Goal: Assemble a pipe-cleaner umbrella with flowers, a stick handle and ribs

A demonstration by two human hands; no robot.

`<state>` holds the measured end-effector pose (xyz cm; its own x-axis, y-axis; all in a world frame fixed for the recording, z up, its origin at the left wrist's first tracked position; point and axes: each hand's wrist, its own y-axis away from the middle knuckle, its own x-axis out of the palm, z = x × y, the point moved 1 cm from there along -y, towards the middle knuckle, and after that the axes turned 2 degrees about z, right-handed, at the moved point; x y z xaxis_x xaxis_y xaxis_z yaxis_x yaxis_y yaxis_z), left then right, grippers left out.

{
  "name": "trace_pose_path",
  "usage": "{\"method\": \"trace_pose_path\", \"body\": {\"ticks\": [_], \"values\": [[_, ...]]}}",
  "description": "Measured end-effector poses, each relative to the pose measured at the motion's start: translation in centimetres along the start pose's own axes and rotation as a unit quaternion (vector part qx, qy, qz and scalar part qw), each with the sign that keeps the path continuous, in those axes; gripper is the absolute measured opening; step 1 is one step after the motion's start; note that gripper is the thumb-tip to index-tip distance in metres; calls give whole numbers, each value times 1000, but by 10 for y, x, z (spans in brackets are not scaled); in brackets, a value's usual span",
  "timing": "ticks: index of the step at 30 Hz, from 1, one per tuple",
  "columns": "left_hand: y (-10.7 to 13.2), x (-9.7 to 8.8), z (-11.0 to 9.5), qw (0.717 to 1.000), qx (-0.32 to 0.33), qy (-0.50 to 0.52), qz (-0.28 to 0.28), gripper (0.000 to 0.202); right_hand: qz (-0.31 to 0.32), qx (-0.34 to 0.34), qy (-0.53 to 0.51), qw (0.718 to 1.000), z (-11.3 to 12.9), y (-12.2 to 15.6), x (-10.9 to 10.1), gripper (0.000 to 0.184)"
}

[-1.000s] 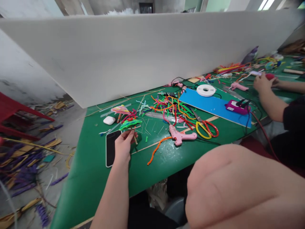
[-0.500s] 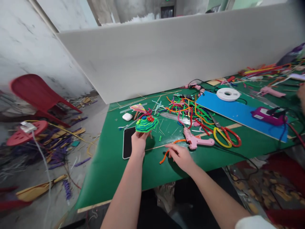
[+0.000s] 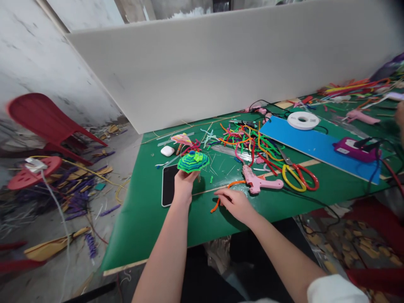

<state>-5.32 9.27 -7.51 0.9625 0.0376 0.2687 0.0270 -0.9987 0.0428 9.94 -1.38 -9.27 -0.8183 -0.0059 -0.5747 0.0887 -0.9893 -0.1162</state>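
Note:
A miniature umbrella point(image 3: 193, 163), striped green and blue like coiled pipe cleaners, has a yellow-green flower and a blue knob on top. My left hand point(image 3: 184, 185) is closed just beneath its canopy; the grip is partly hidden. My right hand point(image 3: 232, 203) hovers over or rests on the table, fingers loosely bent and apart, nothing visible in them. Under its fingertips runs an orange pipe cleaner point(image 3: 215, 206); whether they touch is unclear. A pink glue gun point(image 3: 260, 184) lies just right of that hand. Partly behind my left hand is a phone point(image 3: 168, 187).
Scissors point(image 3: 299, 177) and a heap of coloured pipe cleaners point(image 3: 243, 139) lie on the green table point(image 3: 142, 227). A white spool point(image 3: 303, 120) and a purple power strip point(image 3: 356, 150) sit on a blue board point(image 3: 293, 139). Another person's hand point(image 3: 400, 122) shows at the right edge.
The umbrella has turned in my left hand: a red flower showed on top before, now a yellow-green one faces me. My right hand has shifted slightly left. The view has tilted a little.

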Motion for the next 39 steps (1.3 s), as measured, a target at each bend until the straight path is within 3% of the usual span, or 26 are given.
{"method": "trace_pose_path", "body": {"ticks": [3,7,12,15,19,21,23,25,31,39], "values": [[0,1,-2,1000,-8,9,-1,33,-4,1,49,999,4,-10,-6,27],[0,2,-5,1000,-12,23,-3,30,5,-22,137,990,6,-46,-11,31],[2,-1,-8,999,-8,34,1,29,30,-57,205,977,-6,-79,-4,15],[2,-2,-9,999,-3,38,3,29,6,-83,211,974,-3,-77,-9,11],[3,-1,-7,999,9,37,9,27,-86,-119,176,973,26,-62,-34,19],[4,0,-6,999,19,34,14,27,-168,-181,130,960,45,-57,-46,18],[5,1,-7,999,28,31,23,27,-213,-248,109,939,59,-56,-51,14],[7,2,-7,998,35,29,36,28,-219,-279,121,927,66,-57,-51,13],[10,3,-9,997,42,23,63,26,-215,-287,165,919,61,-61,-47,16],[9,2,-8,997,36,8,62,28,-209,-287,153,922,59,-59,-49,18]]}}
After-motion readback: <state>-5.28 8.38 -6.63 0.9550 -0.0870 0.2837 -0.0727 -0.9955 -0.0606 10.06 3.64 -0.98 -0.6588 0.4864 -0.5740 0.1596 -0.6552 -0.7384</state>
